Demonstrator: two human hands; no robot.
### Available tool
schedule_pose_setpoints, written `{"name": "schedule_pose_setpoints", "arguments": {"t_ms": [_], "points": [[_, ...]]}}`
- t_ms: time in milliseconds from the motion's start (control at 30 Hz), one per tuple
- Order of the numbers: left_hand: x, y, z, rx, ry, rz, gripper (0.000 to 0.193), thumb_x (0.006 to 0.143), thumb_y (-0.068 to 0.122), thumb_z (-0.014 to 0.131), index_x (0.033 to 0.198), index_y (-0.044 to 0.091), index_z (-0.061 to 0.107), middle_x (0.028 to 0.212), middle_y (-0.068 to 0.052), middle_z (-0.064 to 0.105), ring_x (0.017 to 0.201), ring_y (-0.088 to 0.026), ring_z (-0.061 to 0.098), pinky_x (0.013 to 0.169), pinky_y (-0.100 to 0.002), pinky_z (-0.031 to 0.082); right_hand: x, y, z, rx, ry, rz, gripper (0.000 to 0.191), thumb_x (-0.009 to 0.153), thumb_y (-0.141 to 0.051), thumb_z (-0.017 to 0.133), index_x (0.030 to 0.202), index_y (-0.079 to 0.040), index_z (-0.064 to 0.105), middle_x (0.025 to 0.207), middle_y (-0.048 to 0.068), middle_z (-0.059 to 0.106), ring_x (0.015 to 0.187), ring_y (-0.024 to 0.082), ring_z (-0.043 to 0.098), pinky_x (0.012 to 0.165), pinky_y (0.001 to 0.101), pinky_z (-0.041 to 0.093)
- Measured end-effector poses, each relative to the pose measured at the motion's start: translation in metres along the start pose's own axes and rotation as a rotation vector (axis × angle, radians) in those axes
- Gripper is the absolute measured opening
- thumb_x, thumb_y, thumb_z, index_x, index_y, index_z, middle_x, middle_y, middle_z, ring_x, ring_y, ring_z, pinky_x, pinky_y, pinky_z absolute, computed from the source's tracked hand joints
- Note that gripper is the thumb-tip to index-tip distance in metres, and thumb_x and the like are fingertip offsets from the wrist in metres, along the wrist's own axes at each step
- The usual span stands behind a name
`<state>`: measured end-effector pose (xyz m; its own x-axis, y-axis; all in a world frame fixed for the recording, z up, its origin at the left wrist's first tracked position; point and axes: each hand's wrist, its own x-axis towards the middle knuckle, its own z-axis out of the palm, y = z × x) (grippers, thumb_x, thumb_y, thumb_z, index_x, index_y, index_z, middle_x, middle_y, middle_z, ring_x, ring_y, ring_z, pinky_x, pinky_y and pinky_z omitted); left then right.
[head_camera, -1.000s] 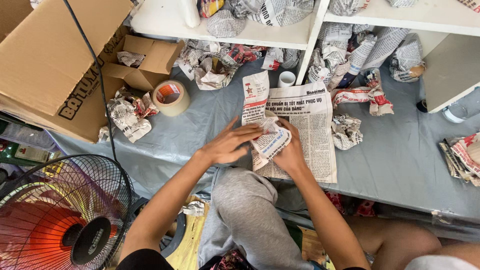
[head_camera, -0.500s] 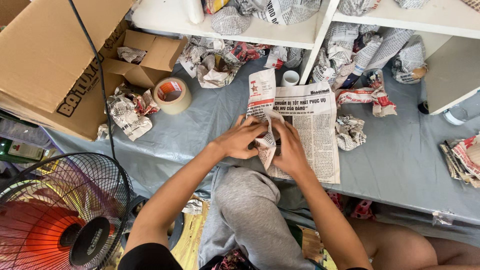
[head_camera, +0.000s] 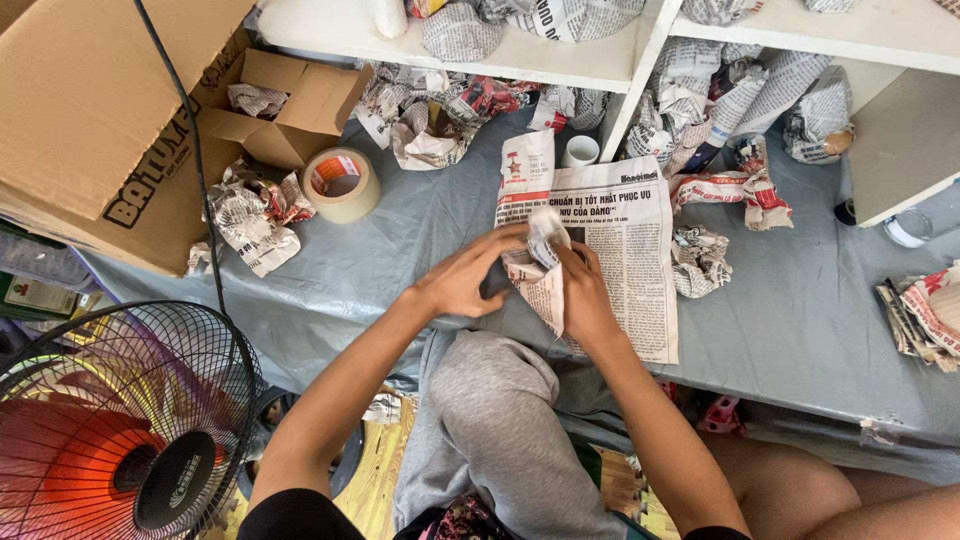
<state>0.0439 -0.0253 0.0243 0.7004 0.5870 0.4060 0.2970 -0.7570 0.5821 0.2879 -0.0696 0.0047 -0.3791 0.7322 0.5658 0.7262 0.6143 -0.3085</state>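
Newsprint bundle (head_camera: 538, 268) sits clamped in my left hand (head_camera: 462, 283) and right hand (head_camera: 585, 300); thin paper may tear.

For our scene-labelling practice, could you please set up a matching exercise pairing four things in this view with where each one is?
Things:
1. tape roll
2. electric fan
3. white cup
4. newspaper-wrapped bundle

Places:
A. bottom left corner, beside the person's left arm
B. between the left hand and right hand
C. on the grey sheet beside the small open cardboard box
D. at the top edge of the spread newspaper

Pairs: 1-C, 2-A, 3-D, 4-B
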Motion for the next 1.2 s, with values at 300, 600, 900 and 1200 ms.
{"name": "schedule_pose_setpoints", "arguments": {"t_ms": [300,600,900,1200], "points": [[0.006,-0.032,0.007,0.468,0.072,0.272,0.037,0.086,0.015,0.074,0.122,0.013,0.066,0.131,-0.004,0.063,0.128,-0.024,0.059,0.110,-0.045,0.043,0.004,-0.003,-0.004,0.144,-0.033,0.026,0.042,0.083,-0.014,0.072,0.123,-0.001,0.071,0.125,0.022,0.067,0.121,0.035,0.061,0.114,0.0499,0.036],[0.010,-0.046,0.012,0.529,0.065,0.354,0.027,0.085,0.027,0.077,0.110,0.018,0.070,0.122,0.002,0.066,0.121,-0.016,0.062,0.108,-0.046,0.038,0.008,-0.004,-0.008,0.092,-0.030,-0.060,0.038,0.084,-0.016,0.074,0.120,-0.003,0.072,0.127,0.020,0.069,0.129,0.032,0.061,0.115,0.0503,0.038],[0.012,-0.029,0.011,0.555,0.032,0.301,0.029,0.081,0.035,0.078,0.102,0.019,0.067,0.123,-0.002,0.064,0.124,-0.020,0.061,0.111,-0.051,0.033,-0.007,-0.005,-0.032,0.594,-0.197,0.224,0.079,0.085,-0.016,0.065,0.155,0.003,0.036,0.156,0.028,0.044,0.143,0.040,0.046,0.114,0.0459,0.038],[0.016,-0.005,0.019,0.448,0.124,0.184,0.025,0.100,0.038,0.065,0.096,0.014,0.069,0.122,-0.004,0.063,0.115,-0.020,0.061,0.109,-0.049,0.033,-0.063,-0.031,-0.054,0.124,0.019,0.198,0.039,0.082,-0.013,0.081,0.116,0.002,0.069,0.114,0.018,0.072,0.108,0.035,0.067,0.096,0.0415,0.051]]}}
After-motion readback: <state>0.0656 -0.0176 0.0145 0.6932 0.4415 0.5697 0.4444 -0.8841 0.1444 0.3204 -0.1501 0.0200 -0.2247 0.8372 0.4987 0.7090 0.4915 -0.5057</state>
